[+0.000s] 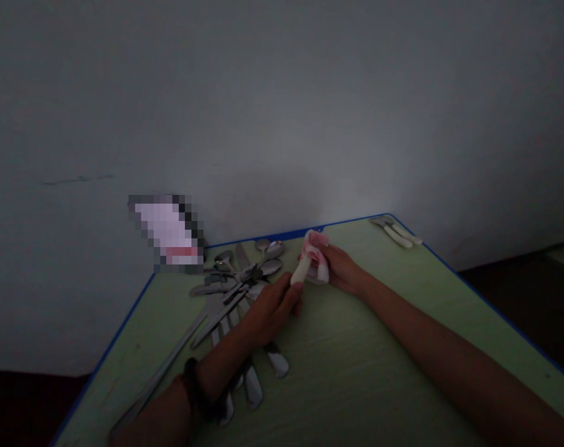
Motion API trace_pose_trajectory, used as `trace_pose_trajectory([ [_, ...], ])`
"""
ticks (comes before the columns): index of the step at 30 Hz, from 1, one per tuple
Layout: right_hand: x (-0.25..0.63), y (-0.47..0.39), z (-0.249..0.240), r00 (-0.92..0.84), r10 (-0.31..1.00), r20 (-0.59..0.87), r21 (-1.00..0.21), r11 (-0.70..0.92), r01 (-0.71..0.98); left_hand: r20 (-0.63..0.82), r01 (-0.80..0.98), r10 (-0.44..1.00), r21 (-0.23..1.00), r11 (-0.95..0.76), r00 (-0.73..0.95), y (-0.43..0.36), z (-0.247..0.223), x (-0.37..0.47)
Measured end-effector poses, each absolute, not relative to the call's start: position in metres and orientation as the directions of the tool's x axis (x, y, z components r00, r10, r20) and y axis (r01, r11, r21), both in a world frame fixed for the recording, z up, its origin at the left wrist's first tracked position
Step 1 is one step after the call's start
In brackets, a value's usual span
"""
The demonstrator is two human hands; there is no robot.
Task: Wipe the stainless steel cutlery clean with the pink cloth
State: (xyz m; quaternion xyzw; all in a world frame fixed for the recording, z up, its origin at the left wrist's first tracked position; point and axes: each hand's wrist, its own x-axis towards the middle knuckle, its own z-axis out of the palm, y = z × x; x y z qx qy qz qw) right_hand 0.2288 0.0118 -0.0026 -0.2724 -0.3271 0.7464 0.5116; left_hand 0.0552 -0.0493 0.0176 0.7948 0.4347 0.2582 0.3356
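My left hand (275, 307) is closed around the cream-coloured handle (301, 271) of a utensil whose head is hidden, so I cannot tell its kind. A pink-and-white cloth (316, 248) is wrapped about the far end of that utensil, with my right hand (340, 264) closed on it. Both hands are above the middle of the table. Just left of them, and partly under my left forearm, lies a pile of metal cutlery (235, 285) with spoons, knives and other long pieces.
Two cream-handled utensils (396, 233) lie at the table's far right corner. A pixelated, lit, tilted device (167, 230) stands at the far left corner. The green table (356, 372) has a blue edge and meets a grey wall (282, 112).
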Motion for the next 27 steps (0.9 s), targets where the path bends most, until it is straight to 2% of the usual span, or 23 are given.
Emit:
trace_pose_trajectory([
  [18, 0.231, 0.014, -0.008, -0.338, 0.937, -0.082, -0.784, -0.270, -0.558, 0.123, 0.475, 0.863, 0.792, -0.383, 0.491, -0.051, 0.018, 0.056],
  [27, 0.229, 0.011, -0.001, -0.338, 0.937, -0.084, -0.776, -0.275, -0.567, 0.107, 0.514, 0.850, 0.755, -0.407, 0.516, -0.051, 0.020, 0.054],
])
